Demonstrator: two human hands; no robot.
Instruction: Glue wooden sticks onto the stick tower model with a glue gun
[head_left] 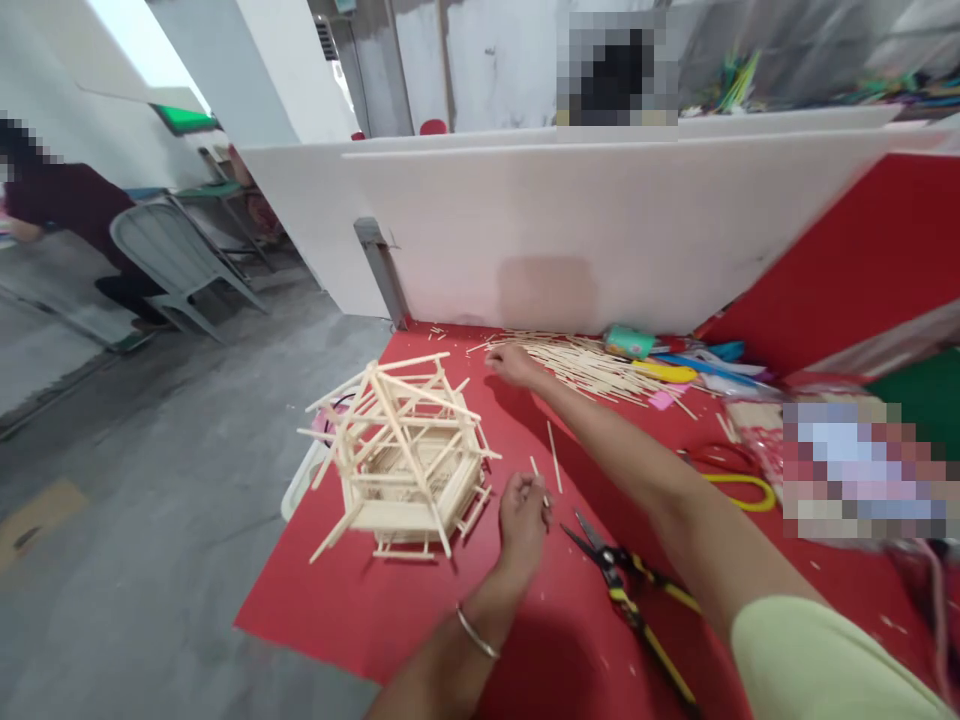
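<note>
A model pavilion of thin wooden sticks (409, 460), with an open roof frame and low railings, stands on the red tabletop (300, 610). To its right, my left hand (525, 510), a bangle on the wrist, is closed around a short wooden stick (535, 467) that pokes up past the fingers. My right hand (511, 365) reaches across to the left end of a pile of loose sticks (585, 368). Its fingers are pinched together; anything between them is too small to make out. One loose stick (554, 457) lies between my hands.
Yellow-and-black garden shears (619, 580) lie open beside my left hand. Yellow-handled scissors (739, 492), a green roll (630, 342) and plastic packets are on the right. A white board (450, 220) borders the table's back. A person sits at far left near a plastic chair (169, 250).
</note>
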